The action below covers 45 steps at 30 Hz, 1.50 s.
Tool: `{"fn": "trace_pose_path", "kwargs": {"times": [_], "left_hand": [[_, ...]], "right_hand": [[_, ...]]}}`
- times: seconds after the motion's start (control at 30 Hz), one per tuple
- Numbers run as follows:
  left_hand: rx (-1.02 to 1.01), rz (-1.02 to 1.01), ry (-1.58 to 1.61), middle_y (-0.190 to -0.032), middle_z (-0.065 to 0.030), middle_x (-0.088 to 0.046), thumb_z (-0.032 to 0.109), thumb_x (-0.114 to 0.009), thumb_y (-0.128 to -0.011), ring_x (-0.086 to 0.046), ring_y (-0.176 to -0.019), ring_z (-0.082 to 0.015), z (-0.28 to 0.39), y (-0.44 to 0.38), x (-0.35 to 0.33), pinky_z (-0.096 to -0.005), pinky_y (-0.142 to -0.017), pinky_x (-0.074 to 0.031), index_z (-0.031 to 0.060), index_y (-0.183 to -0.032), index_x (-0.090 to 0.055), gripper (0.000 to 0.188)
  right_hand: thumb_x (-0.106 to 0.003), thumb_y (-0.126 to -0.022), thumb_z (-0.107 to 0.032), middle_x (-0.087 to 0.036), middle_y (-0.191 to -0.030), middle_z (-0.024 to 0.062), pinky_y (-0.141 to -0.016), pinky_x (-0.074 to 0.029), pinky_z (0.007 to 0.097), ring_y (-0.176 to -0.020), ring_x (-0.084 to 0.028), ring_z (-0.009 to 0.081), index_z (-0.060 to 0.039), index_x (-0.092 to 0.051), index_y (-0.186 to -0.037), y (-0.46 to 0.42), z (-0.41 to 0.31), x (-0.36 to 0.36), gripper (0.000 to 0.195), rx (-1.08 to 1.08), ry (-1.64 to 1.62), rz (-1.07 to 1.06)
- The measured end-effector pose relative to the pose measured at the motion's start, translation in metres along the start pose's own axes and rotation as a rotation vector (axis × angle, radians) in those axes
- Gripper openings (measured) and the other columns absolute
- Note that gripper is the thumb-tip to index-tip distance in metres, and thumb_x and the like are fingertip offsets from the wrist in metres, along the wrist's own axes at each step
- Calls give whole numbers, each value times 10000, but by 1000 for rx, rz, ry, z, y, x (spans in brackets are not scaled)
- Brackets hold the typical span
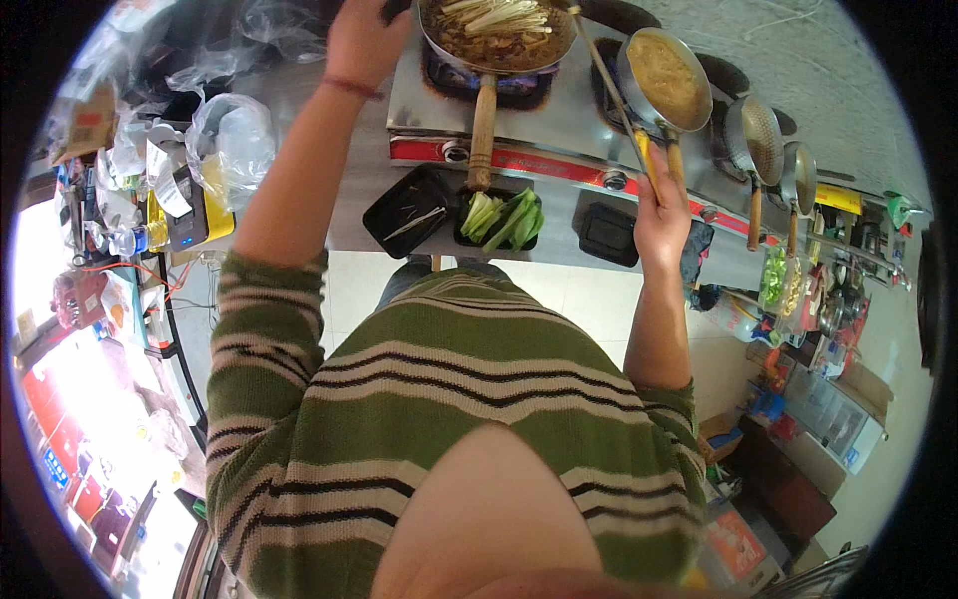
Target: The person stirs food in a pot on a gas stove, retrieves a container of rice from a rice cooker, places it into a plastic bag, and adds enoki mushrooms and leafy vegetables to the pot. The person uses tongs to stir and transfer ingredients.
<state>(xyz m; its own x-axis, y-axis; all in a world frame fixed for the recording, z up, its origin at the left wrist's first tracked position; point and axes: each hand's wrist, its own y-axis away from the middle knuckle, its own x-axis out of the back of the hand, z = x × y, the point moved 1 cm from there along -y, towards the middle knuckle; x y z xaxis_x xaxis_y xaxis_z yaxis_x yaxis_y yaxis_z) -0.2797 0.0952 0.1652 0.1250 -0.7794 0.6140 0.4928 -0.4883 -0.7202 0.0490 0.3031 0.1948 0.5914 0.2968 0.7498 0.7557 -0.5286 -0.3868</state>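
At the top edge is my left hand (367, 49), left of the frying pan (447, 61); a dark object (393, 9) shows by its fingers, and I cannot tell whether it is gripped. Enoki mushrooms (498, 16) lie over brown food in that pan, whose wooden handle (483, 135) points toward me above a blue gas flame (449, 75). My right hand (662, 213) is closed around the yellow handle (647, 161) of a long metal utensil (610, 78). Just beyond this hand, a second pan (707, 112) contains tan food, its wooden handle (674, 153) close to my fingers.
Before the stove (569, 123), a black tray (408, 202) with a few white strands sits beside another tray of leafy greens (509, 217). A black container (610, 233) is farther right. Two smaller pans (754, 138) (801, 180) stand at right. Plastic bags (232, 142) crowd the left.
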Motion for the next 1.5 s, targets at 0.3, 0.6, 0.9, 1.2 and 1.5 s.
{"fn": "trace_pose_path", "kwargs": {"times": [0.3,0.6,0.9,1.2,1.5], "left_hand": [[848,-349,354,-851,-108,-627,22,-594,-749,-625,-793,-223,41,202,53,-302,-692,-496,50,-887,-627,145],[375,-1025,-225,-846,-128,-598,119,-501,-772,-588,-837,-289,70,302,-8,-381,-712,-476,62,-829,-599,127],[408,-1026,-228,-847,-110,-599,129,-497,-764,-598,-804,-276,69,273,7,-391,-670,-489,93,-849,-591,132],[382,-113,23,-771,-113,-578,57,-597,-756,-550,-696,-291,72,99,94,-362,-606,-449,59,-846,-616,91],[138,-372,70,-933,-178,-588,112,-600,-737,-541,-929,-339,61,-53,-12,-398,-803,-437,37,-922,-614,200]], "right_hand": [[-524,-829,-142,-539,-836,86,-606,-463,405,-711,-563,311,-242,-495,-1211,-17,-22,-29,396,43,468,-327],[-555,-830,-65,-579,-896,113,-732,-435,282,-774,-545,227,-209,-522,-1210,-22,-24,23,407,-107,261,-335],[-562,-814,-103,-538,-814,109,-642,-449,384,-745,-543,305,-199,-558,-1151,-29,-14,-4,350,175,311,-158],[-540,-853,-83,-551,-1109,159,-816,-429,300,-989,-565,260,-128,-505,-1224,-10,-14,21,376,-117,161,-243],[-544,-854,-90,-591,-956,165,-752,-441,322,-845,-571,265,-42,-519,-1183,-20,-4,-11,334,-90,-2,-54]]}}
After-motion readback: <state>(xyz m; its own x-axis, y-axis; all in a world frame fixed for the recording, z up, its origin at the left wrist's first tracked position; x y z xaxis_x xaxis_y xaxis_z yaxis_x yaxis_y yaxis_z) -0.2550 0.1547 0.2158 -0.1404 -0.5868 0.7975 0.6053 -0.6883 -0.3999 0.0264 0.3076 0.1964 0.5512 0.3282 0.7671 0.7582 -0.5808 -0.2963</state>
